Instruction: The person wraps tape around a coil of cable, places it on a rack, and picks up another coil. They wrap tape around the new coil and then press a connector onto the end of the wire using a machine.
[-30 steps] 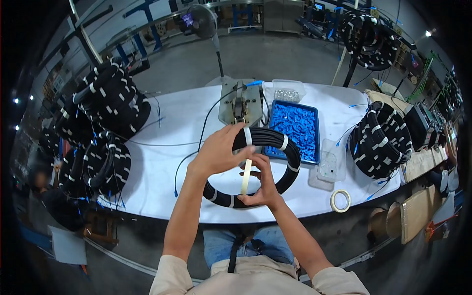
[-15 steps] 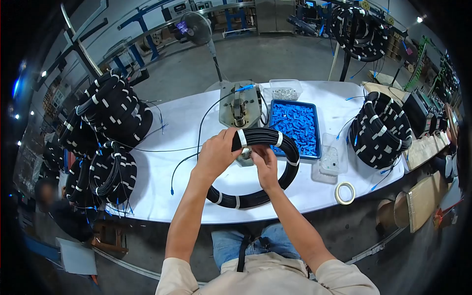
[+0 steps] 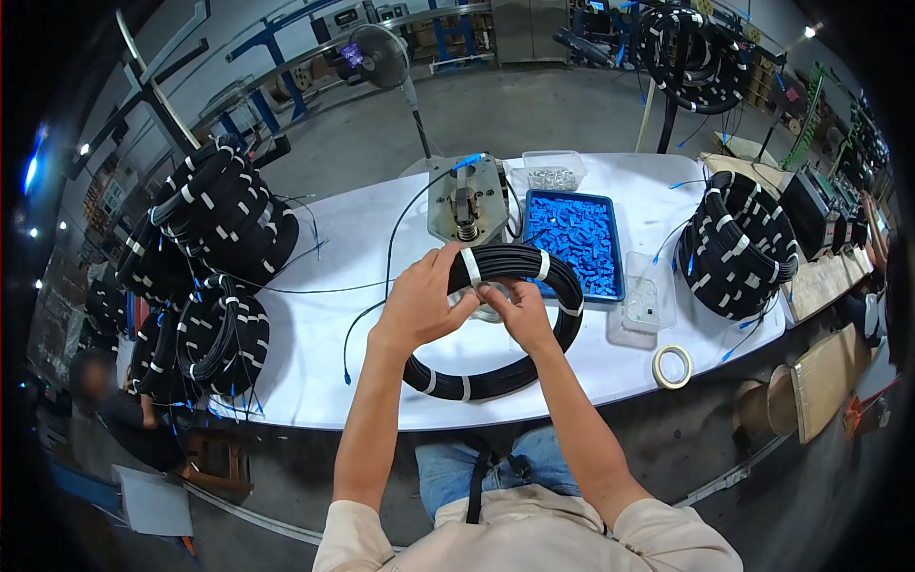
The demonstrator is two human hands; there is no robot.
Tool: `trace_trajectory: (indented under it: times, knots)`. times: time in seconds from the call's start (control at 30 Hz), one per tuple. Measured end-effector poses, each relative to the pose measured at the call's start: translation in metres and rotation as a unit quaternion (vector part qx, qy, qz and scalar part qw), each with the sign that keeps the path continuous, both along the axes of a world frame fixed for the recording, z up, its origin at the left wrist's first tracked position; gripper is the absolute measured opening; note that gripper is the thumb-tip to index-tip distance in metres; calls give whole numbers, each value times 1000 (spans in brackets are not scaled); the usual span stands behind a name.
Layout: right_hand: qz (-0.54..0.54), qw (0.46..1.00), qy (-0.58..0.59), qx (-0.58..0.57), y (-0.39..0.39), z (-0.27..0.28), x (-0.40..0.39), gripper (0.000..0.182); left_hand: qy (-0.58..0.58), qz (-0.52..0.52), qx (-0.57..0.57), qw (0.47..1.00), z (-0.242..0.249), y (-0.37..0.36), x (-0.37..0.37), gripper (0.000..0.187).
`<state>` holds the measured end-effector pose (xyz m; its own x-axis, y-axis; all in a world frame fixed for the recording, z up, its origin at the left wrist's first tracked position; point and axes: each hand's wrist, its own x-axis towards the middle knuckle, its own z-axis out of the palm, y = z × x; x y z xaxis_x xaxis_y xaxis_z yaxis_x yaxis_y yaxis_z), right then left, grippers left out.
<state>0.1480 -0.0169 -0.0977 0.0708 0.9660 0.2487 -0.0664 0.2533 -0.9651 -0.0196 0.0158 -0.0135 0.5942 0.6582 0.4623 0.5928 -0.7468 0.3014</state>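
A coil of black cable (image 3: pixel 505 380), bound at intervals with white tape, is held tilted over the white table. My left hand (image 3: pixel 422 300) is wrapped around its upper left part, thumb pointing inward. My right hand (image 3: pixel 524 313) pinches at the inner edge of the coil, beside a white tape band (image 3: pixel 472 268), its thumb close to the left thumb. Some right fingers are hidden behind the coil. A cable end with a blue connector (image 3: pixel 347 377) hangs out to the left. Just beyond the coil stands a metal press fixture (image 3: pixel 467 205), with another blue connector (image 3: pixel 467 161) on top.
A blue tray (image 3: pixel 620 250) of small blue connectors sits right of the fixture, near clear plastic boxes (image 3: pixel 555 170) and a tape roll (image 3: pixel 672 367). Stacked taped coils (image 3: pixel 224 210) stand left, more coils (image 3: pixel 734 248) right. Another person (image 3: pixel 133 419) is at far left.
My right thumb and fingers have moved up and left along the inner edge, meeting my left thumb by the tape band. The coil stays nearly in place; the view has shifted slightly.
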Motion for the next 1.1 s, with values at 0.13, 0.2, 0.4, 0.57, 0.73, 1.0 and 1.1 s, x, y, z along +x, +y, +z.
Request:
trace_trajectory:
  times: [0.13,0.2,0.4,0.57,0.73,1.0,1.1]
  knots:
    - [3,992,125,2,8,-21,-5,22,2,24,-24,999,3,-3,9,56]
    - [2,989,150,6,7,-29,-4,22,4,32,-34,999,2,-4,12,56]
    - [52,969,240,12,13,-40,6,22,41,46,-28,998,0,-7,15,59]
    - [154,924,348,-37,17,-33,13,23,39,17,-28,999,3,-11,15,59]
    - [213,903,351,-122,19,-19,22,23,39,22,-34,998,1,-8,16,61]
    - [158,947,246,-136,20,-21,9,18,70,19,10,997,1,-7,25,59]
    - [46,977,-12,-209,20,-36,20,25,66,30,38,997,-5,0,23,54]
